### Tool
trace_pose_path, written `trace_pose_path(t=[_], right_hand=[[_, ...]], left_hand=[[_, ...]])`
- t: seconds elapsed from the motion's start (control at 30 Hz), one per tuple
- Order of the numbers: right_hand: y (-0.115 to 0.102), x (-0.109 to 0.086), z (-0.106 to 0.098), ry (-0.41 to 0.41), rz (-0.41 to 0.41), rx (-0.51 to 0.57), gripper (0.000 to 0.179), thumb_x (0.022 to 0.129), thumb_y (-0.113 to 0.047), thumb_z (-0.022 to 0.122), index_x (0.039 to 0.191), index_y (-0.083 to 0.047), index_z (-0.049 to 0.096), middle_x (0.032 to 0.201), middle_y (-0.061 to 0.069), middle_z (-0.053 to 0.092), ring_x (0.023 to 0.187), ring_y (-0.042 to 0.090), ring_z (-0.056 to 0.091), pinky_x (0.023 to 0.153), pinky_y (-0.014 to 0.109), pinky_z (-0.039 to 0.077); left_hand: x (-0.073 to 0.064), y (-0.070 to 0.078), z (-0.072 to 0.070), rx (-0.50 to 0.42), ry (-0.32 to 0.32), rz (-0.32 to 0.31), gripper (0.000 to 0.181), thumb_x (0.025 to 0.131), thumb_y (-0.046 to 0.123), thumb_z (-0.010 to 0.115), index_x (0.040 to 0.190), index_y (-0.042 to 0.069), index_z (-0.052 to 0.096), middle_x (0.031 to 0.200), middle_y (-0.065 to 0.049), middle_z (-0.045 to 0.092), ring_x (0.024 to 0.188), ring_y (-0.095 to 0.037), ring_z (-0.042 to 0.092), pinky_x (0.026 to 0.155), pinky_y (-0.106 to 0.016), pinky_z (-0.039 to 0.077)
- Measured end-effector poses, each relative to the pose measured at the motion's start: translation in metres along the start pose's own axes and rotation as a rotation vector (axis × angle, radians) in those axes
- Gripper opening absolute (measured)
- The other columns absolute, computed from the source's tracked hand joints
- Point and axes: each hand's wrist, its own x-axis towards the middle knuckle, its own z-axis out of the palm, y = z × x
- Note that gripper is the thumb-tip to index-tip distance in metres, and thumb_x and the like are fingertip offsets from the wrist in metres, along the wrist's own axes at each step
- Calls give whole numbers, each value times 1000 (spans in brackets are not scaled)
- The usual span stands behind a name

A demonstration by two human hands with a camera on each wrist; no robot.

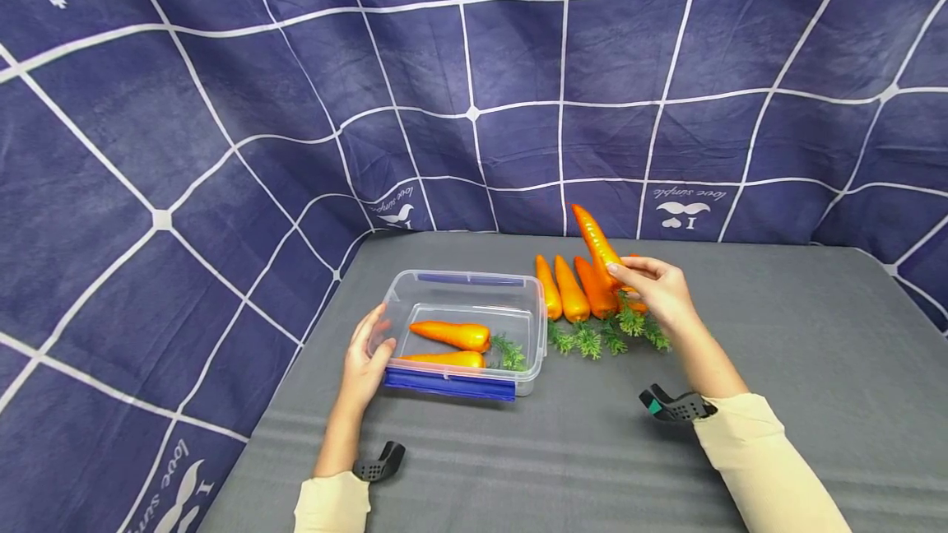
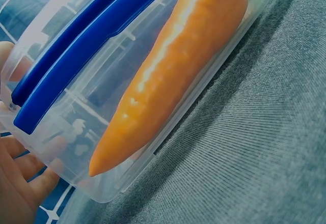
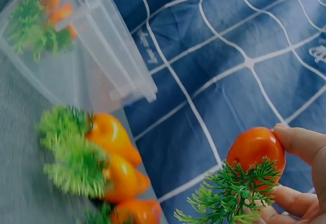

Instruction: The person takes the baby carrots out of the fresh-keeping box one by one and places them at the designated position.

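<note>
Two carrots (image 1: 455,335) lie inside the container (image 1: 511,311) your left hand (image 1: 364,364) grips, your right hand (image 1: 662,294) pinches a third carrot (image 1: 596,238), and a carrot row (image 1: 570,290) remains at the container's right.

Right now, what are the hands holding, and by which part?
The right hand pinches a carrot by its thick end, near the green leaves. The left hand grips the clear box by its left end, seen from the head camera.
</note>
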Motion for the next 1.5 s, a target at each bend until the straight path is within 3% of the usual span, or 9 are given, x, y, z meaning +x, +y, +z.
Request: trace_pose_path(t=[0.13,0.3,0.37,0.43,0.73,1.13,1.23,1.37,1.5], right_hand=[[8,-3,-17,29,8,8,57,89,-28,71,127,11,55,82,-20,65,77,-1,62,66,18,54],[17,-9,-40,69,31,63,18,88,-26,74,102,-17,69,80,-19,66,73,-1,63,64,17,54],[21,-13,-48,86,39,75,7,88,-25,74,91,-27,68,80,-18,66,73,-1,63,63,16,54],[25,-16,-55,102,48,74,9,87,-25,74,87,-32,67,79,-19,66,72,-1,62,63,16,54],[37,-23,-81,157,114,36,14,87,-29,74,82,-39,65,77,-21,63,69,-1,62,63,15,53],[52,-17,-103,216,168,38,15,85,-31,76,78,-38,64,72,-20,64,65,-1,62,59,16,53],[61,-12,-106,227,184,-18,12,85,-33,75,87,-29,64,71,-21,62,64,-1,61,59,16,53],[72,-6,-109,220,218,-127,51,87,-38,71,121,-1,60,71,-23,57,65,-2,58,59,15,52],[79,-2,-108,221,247,-232,73,88,-44,69,132,11,51,72,-22,55,66,-2,54,59,16,49]], left_hand=[[1,0,1,-5,-3,12,55,83,-18,53,137,-16,42,141,-33,40,110,-1,52,99,-22,43],[1,1,3,-18,-4,15,55,82,-19,52,136,-17,42,141,-34,40,110,-2,52,97,-16,41],[0,1,2,-21,-3,13,55,82,-19,52,136,-17,42,141,-34,40,110,-2,52,97,-16,42],[0,0,1,-20,-1,11,55,82,-19,52,136,-17,42,141,-34,40,110,-3,52,97,-18,42],[-1,-1,-1,9,2,-14,55,83,-17,53,138,-14,43,142,-31,41,113,-7,53,103,-37,43],[1,0,0,-11,-5,13,55,83,-18,52,137,-16,42,141,-33,40,110,1,52,99,-22,43],[1,0,1,-20,-9,18,55,83,-19,52,137,-17,42,141,-34,40,110,1,52,99,-21,43],[1,0,1,-29,-10,14,55,83,-19,51,136,-18,41,141,-34,39,110,1,52,97,-18,43],[0,0,0,-27,-8,2,55,83,-19,51,137,-17,41,141,-33,39,111,0,52,97,-19,43]])
